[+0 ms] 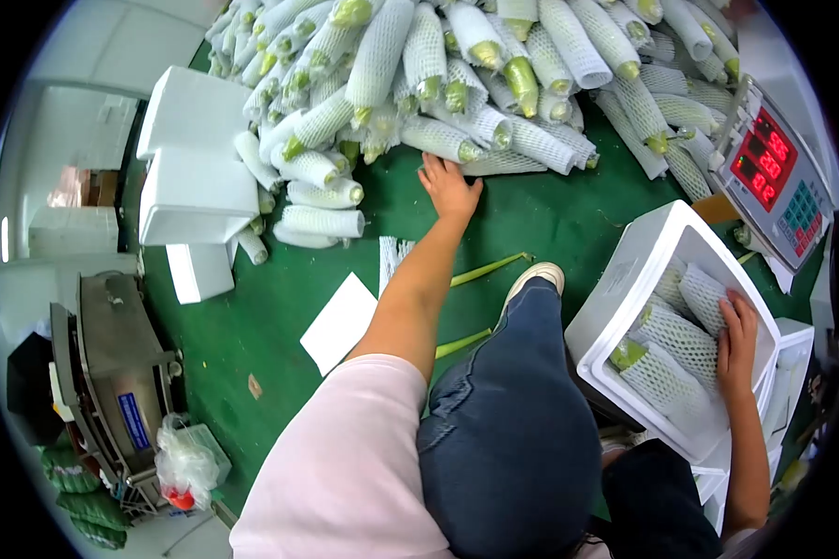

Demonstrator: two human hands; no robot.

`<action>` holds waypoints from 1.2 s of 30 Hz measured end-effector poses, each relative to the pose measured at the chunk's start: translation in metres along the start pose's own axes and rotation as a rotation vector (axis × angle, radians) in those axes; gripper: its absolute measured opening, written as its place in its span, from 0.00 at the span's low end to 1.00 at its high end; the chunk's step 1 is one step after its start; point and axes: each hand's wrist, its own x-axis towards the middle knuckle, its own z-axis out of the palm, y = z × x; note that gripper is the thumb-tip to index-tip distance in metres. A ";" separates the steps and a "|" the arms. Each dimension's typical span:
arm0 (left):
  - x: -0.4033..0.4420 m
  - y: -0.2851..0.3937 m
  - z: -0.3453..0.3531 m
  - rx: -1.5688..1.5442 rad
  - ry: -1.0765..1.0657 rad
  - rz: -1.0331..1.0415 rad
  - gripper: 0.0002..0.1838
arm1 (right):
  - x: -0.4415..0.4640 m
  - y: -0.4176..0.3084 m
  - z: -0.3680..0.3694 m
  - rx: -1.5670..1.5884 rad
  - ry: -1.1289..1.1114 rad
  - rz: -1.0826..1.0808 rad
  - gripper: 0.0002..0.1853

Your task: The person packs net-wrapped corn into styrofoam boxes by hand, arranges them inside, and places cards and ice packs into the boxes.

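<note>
My left hand reaches to the near edge of a large pile of green vegetables in white foam net sleeves. Its fingers are spread and touch the floor side of a sleeved piece, with nothing gripped. My right hand is inside a white foam box on the right, its fingers lying along a sleeved piece. Several more sleeved vegetables lie in that box. Whether the right fingers grip the piece is hard to make out.
A scale with red digits stands at the right. White foam boxes are at the left, beside the pile. A white sheet and green stalks lie on the green floor. A metal machine stands lower left.
</note>
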 end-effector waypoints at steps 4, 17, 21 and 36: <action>-0.017 -0.002 -0.020 0.076 0.059 0.169 0.42 | 0.005 -0.004 0.002 -0.030 0.001 -0.040 0.25; 0.004 0.054 -0.031 0.171 -0.473 0.279 0.48 | 0.004 -0.012 -0.004 -0.061 0.066 -0.045 0.25; -0.028 0.044 -0.053 -0.536 -1.016 -0.241 0.42 | 0.008 -0.023 -0.015 -0.065 0.065 -0.056 0.26; -0.077 0.165 -0.261 -0.939 -1.292 0.508 0.51 | 0.089 -0.158 -0.028 1.503 -0.357 0.479 0.33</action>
